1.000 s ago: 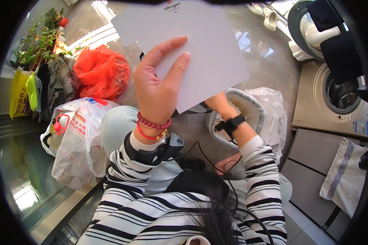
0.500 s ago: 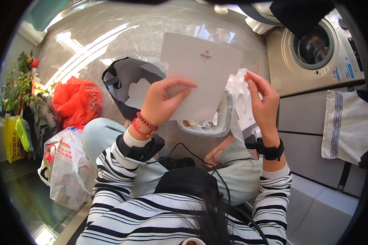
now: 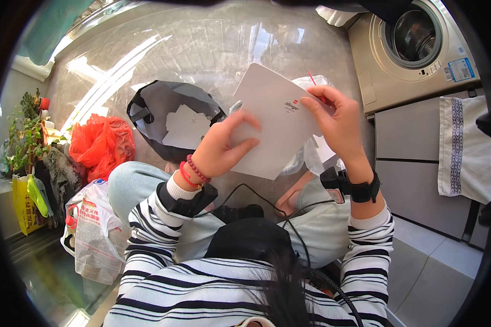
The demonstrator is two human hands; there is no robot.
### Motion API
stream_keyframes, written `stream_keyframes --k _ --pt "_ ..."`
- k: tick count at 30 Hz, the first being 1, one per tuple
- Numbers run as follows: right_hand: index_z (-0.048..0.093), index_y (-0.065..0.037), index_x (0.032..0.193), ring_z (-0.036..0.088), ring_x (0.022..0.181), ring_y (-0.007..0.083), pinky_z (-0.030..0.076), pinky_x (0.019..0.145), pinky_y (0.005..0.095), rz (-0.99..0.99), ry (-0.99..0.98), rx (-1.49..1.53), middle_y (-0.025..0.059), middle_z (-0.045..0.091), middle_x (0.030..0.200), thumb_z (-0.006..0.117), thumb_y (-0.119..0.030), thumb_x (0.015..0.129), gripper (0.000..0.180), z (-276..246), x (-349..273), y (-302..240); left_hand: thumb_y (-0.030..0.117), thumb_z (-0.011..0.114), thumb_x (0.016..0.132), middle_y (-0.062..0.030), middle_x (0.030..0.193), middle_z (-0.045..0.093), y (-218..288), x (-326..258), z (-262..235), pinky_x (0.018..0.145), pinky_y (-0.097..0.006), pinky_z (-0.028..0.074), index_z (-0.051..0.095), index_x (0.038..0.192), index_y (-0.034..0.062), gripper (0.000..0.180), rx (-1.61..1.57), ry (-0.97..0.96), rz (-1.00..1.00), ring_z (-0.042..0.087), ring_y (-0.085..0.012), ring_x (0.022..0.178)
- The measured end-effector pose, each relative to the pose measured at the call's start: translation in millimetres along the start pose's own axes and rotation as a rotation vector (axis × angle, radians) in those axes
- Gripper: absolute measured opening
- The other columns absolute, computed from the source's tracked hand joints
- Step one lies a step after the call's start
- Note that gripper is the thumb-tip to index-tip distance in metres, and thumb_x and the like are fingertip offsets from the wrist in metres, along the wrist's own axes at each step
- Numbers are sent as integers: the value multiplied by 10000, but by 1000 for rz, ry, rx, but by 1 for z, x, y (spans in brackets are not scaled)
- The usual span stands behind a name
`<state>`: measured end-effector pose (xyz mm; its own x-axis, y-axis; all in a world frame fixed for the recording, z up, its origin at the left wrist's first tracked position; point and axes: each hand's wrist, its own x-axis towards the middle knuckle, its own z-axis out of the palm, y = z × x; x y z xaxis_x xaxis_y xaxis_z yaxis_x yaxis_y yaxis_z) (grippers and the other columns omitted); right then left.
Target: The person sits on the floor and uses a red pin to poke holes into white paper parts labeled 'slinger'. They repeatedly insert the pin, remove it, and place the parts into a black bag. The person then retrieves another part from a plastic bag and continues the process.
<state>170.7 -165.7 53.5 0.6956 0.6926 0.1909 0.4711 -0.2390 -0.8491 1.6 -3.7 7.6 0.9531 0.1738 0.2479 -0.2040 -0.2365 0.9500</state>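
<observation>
A white card (image 3: 273, 131) with a small red and dark print is tilted up in front of me. My right hand (image 3: 335, 117) pinches its upper right edge between thumb and fingers. A thin red pointed thing (image 3: 312, 79) sticks out past those fingers, seemingly held in the same hand; its kind is hard to tell. My left hand (image 3: 229, 141) is at the card's left side, thumb and blurred forefinger apart. Behind the card, a bin with a white plastic liner (image 3: 312, 155) is mostly hidden. A dark bag (image 3: 147, 128) with a grey inside stands left, white card pieces (image 3: 186, 128) in it.
At the left are a red plastic bag (image 3: 101, 141), a white printed plastic bag (image 3: 95, 234) and potted plants (image 3: 30, 125). A washing machine (image 3: 365, 60) stands at the right, near grey cabinets (image 3: 406, 188) with a hanging towel (image 3: 463, 147). Black cables (image 3: 256, 191) cross my lap.
My right hand has moved left and taken hold of the card's edge. The card has turned clockwise and come lower. My left hand's fingers have spread and moved slightly.
</observation>
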Motion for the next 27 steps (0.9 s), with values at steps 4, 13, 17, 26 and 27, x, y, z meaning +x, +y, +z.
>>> stream_keyframes --k 4,13,17,26,27 --pt "669 17 909 586 727 93 472 679 225 63 -2 142 35 653 793 700 -87 806 150 -8 -1 -2 24 576 880 -103 1001 616 -2 -3 12 812 -297 471 249 1385 62 603 -246 173 43 595 -179 940" --pt "667 2 940 588 742 86 459 687 212 -99 4 89 33 648 806 647 -122 877 140 -9 3 3 174 545 942 -82 910 647 3 -8 -4 749 -277 475 556 1130 -25 275 -116 -64 -223 590 -134 816" --pt "672 -35 984 575 675 114 446 623 223 -314 185 -199 55 638 774 573 -150 933 160 -12 6 -5 172 543 941 -90 831 652 3 -8 2 682 -281 481 581 1082 -27 247 -36 22 -221 591 -119 737" --pt "647 -57 1102 592 714 201 480 637 282 -459 151 -395 79 640 819 520 63 843 313 -2 -3 -21 182 536 950 -67 862 663 0 -5 9 700 -271 488 579 1088 -33 260 -240 115 -259 596 -110 755" --pt "644 -49 1109 602 754 216 486 662 291 -493 180 -400 86 647 848 519 65 837 319 1 1 -19 182 536 950 -70 860 662 0 -5 10 697 -272 488 579 1091 -32 260 -212 102 -236 596 -110 752"
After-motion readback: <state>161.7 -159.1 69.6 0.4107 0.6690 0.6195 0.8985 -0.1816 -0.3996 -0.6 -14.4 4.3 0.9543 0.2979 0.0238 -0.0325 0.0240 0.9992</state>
